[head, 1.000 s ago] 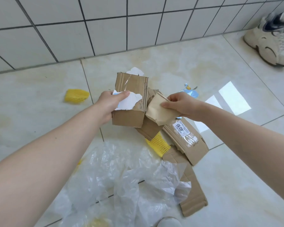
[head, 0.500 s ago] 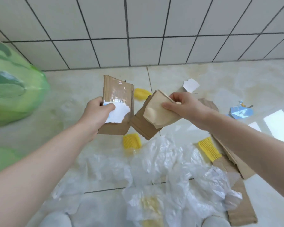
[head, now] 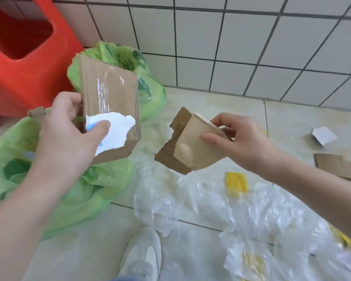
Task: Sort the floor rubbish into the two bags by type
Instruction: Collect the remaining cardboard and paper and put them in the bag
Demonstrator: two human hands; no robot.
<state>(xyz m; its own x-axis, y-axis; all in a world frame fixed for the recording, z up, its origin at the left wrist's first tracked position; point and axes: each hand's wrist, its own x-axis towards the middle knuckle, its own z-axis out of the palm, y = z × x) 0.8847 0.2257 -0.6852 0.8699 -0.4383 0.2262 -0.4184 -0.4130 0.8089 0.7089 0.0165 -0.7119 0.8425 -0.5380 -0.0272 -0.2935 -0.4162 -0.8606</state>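
Change: since half a second ago the view has swung left; both green bags and a red stool are now in sight, and both hands have carried their cardboard over toward the bags.
Red stool [head: 24, 57]: stands at the upper left against the tiled wall [head: 251, 43].
Near green bag [head: 55, 189]: open on the floor at the lower left, directly under the left forearm.
Far green bag [head: 150, 92]: open, behind the near one, just beside the stool.
Clear plastic sheeting [head: 241, 216]: crumpled across the floor at the lower right.
Taped cardboard piece [head: 109, 110]: held above the two bags, a torn white label [head: 116, 130] on its lower half.
Left hand [head: 69, 136]: grips the taped piece, thumb pressed on the label.
Right hand [head: 237, 142]: pinches a brown paper cup [head: 193, 147] together with a corrugated scrap [head: 170, 157], in the air right of the bags; hands apart.
Flat cardboard [head: 340, 165]: on the floor, far right.
Yellow foam net [head: 236, 182]: lies at the sheeting's edge.
White paper scrap [head: 323, 135]: on the floor, right.
Shoe [head: 142, 254]: bottom centre.
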